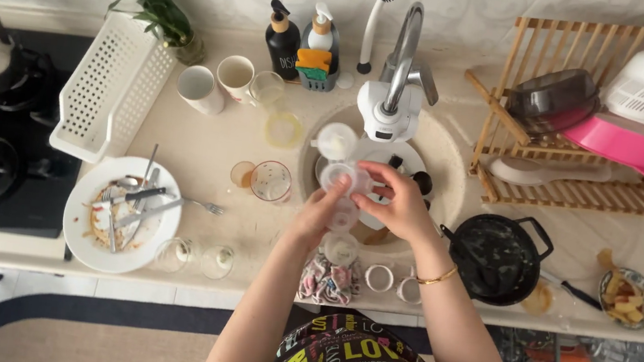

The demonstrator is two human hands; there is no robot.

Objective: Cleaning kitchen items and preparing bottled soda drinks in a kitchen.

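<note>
A clear plastic container [343,179] is gripped over the round sink [447,160] by both hands: the left hand [321,212] is closed on it at seven o'clock, the right hand [397,202] at three o'clock. A faucet [399,76] is seen at twelve o'clock.

Open counter strip [204,138] left of the sink, glass [271,180] crowding its rim, faucet [397,76] looming overhead, black pan [499,256] blocking the right, dirty plate [117,213] further left
</note>
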